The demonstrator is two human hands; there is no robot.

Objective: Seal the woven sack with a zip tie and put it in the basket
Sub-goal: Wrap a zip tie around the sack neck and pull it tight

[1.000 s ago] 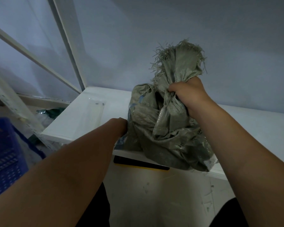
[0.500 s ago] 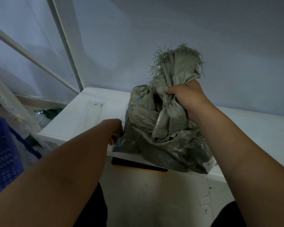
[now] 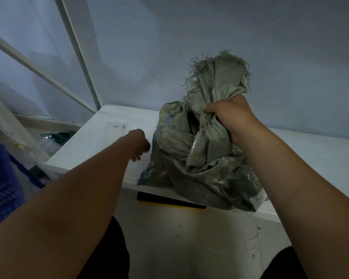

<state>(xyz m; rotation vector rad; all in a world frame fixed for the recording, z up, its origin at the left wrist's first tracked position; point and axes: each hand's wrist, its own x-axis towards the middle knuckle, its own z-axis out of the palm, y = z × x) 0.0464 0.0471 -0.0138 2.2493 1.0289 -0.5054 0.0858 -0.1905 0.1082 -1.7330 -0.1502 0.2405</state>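
Note:
A grey-green woven sack (image 3: pixel 197 164) slumps on the white table (image 3: pixel 101 146), its base hanging over the front edge. My right hand (image 3: pixel 230 115) is clenched around the gathered neck, and the frayed mouth (image 3: pixel 216 75) sticks up above the fist. My left hand (image 3: pixel 139 146) hovers over the table just left of the sack, apart from it, with its fingers curled downward. What those fingers hold, if anything, is hidden. No zip tie shows on the neck. The blue basket (image 3: pixel 2 188) stands on the floor at the far left.
A clear plastic bag (image 3: pixel 111 127) lies on the table beyond my left hand. A black and yellow flat object (image 3: pixel 169 202) sits under the table's front edge. White frame bars (image 3: pixel 79 53) rise at the left, and green and clear wrapping (image 3: pixel 54 137) lies below them.
My left hand has come off the sack's left side and moved slightly left over the table. My right hand keeps its hold on the neck, and the view has shifted right.

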